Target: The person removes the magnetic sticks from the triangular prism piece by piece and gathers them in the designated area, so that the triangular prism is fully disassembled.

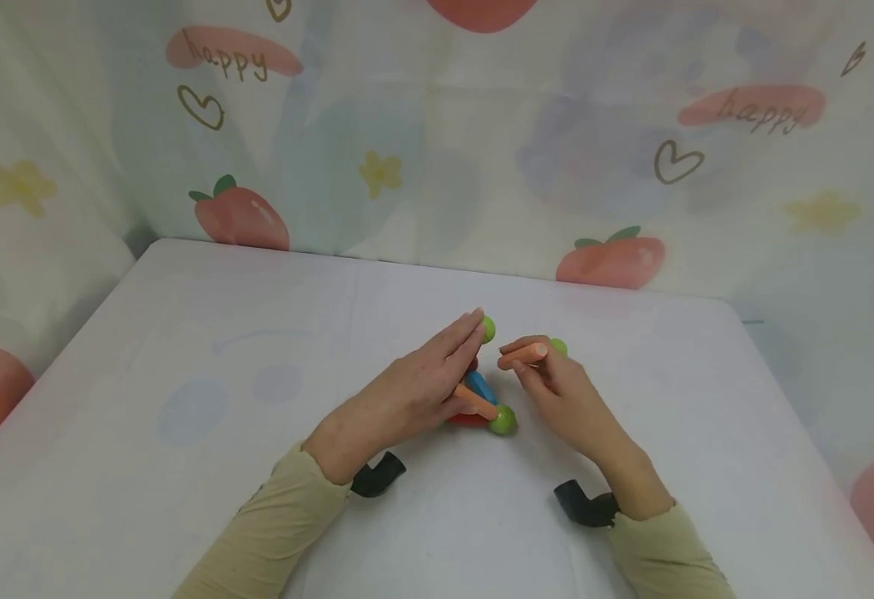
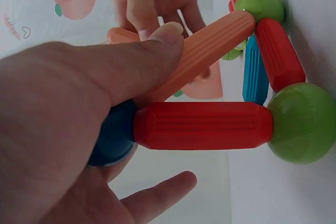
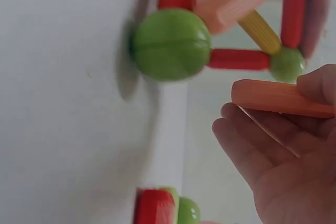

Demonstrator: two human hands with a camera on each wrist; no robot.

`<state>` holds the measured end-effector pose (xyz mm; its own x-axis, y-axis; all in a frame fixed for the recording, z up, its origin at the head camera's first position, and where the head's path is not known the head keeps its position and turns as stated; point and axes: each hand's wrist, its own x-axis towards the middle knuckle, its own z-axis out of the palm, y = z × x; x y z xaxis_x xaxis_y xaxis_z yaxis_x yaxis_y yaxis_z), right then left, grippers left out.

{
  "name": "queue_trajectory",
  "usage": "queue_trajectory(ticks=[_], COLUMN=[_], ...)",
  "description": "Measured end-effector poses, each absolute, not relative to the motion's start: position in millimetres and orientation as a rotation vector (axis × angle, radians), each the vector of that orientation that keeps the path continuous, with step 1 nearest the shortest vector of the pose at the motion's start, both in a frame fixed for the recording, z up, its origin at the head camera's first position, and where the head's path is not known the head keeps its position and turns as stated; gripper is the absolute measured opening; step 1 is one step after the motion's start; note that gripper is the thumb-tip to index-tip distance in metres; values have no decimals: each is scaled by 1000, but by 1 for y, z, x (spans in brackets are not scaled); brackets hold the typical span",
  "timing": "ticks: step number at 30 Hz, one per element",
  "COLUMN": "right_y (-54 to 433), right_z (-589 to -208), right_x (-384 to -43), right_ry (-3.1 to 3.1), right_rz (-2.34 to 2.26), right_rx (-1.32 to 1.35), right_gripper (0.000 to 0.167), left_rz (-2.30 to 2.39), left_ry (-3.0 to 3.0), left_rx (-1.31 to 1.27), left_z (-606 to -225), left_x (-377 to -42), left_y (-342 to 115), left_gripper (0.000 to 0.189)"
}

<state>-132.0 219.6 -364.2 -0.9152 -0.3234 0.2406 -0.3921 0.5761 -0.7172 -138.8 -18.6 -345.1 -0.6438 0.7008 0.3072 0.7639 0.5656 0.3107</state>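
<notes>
A ball-and-stick frame of building toy pieces stands under my left hand (image 1: 429, 378). Green balls (image 2: 302, 123) join red sticks (image 2: 203, 125), with a blue stick (image 2: 255, 69) low down and a yellow stick (image 3: 260, 32) behind. At its top sits a blue ball (image 2: 116, 136), which my left thumb and fingers hold. That thumb also lies over the sloping orange stick (image 2: 210, 45) running down to a green ball. To the right, apart from the frame, my right hand (image 1: 568, 403) pinches a second orange stick (image 3: 278, 98) between thumb and fingers.
Beyond my right hand, a green ball (image 1: 558, 345) shows partly hidden. A loose red stick (image 3: 155, 207) lies next to green pieces at the right wrist view's bottom. Black camera mounts (image 1: 379, 476) sit at both wrists. A printed curtain (image 1: 437, 166) hangs behind the white table (image 1: 205, 499).
</notes>
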Motion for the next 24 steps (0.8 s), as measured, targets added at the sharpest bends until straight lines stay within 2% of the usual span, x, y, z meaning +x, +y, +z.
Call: queue_trajectory(ticks=[8,17,24], right_y=[245,272,289], right_z=[-349,-340,-338], right_x=[-132,-131,-129], right_ry=[-2652,-2564,-2636], right_rz=[1047,867,781], right_rx=[432,340,232], right_gripper=[8,36,27], left_rz=[-667,-668,-663], left_ry=[-2751,-2750,-2757], left_rx=[-1223,-1229,-1228], left_z=[-343,-343,-342], left_x=[-138,-138,-138], left_y=[-18,-19,-18], left_gripper=[88,87,87])
